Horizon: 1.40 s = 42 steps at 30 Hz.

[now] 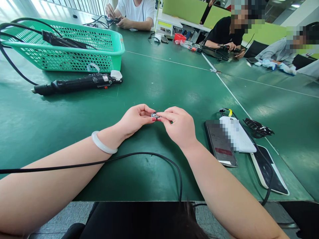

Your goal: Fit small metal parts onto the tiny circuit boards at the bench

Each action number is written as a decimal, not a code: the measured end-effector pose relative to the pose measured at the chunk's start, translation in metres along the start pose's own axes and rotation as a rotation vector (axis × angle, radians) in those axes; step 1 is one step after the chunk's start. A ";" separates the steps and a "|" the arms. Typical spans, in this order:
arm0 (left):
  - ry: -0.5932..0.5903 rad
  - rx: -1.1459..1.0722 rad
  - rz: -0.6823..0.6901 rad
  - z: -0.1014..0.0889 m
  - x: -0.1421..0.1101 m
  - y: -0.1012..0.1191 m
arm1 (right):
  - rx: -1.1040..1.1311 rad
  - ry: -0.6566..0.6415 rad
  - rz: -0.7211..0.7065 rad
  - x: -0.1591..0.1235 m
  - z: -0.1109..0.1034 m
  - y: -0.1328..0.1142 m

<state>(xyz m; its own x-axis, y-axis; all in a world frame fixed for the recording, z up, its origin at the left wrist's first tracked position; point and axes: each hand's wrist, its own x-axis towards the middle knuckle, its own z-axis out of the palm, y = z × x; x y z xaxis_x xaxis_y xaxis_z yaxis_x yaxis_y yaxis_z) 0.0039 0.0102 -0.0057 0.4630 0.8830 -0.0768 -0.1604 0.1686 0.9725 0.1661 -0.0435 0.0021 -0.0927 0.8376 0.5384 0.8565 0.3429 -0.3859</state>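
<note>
Between my two hands, above the green table (149, 83), is a small dark part with silvery details (155, 115); it looks like a tiny circuit board, but most of it is covered by fingertips. My left hand (136, 121) pinches its left side between thumb and fingers. From the right, my right hand (179, 124) closes thumb and forefinger on the other side. A white bangle (103, 143) circles my left wrist. Beyond my left hand lies a black electric screwdriver (77, 83), on its side.
A green plastic basket (107, 56) holding a black tool and cables stands at the back left. Phones (219, 141), a white card (238, 134) and black sunglasses (258, 127) lie on the right. A black cable (139, 153) crosses my left forearm. Several people sit across the table.
</note>
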 end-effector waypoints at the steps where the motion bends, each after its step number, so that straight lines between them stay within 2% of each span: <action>1: 0.000 0.000 0.003 0.000 0.000 0.000 | 0.000 -0.001 0.002 0.000 0.000 0.000; 14: 0.004 -0.003 0.015 -0.002 0.002 -0.002 | 0.061 -0.093 0.090 0.002 0.003 0.003; 29: 0.003 0.106 -0.028 0.000 0.000 0.001 | 0.090 -0.111 0.137 0.005 0.008 0.006; 42: 0.003 0.093 -0.022 0.001 -0.002 0.001 | 0.074 -0.084 0.157 0.009 0.018 0.017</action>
<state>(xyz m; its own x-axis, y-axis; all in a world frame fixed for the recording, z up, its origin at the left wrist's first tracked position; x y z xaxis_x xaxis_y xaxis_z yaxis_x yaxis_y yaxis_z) 0.0038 0.0079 -0.0042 0.4631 0.8807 -0.0992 -0.0685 0.1471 0.9867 0.1708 -0.0224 -0.0127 -0.0057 0.9149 0.4036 0.8246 0.2327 -0.5157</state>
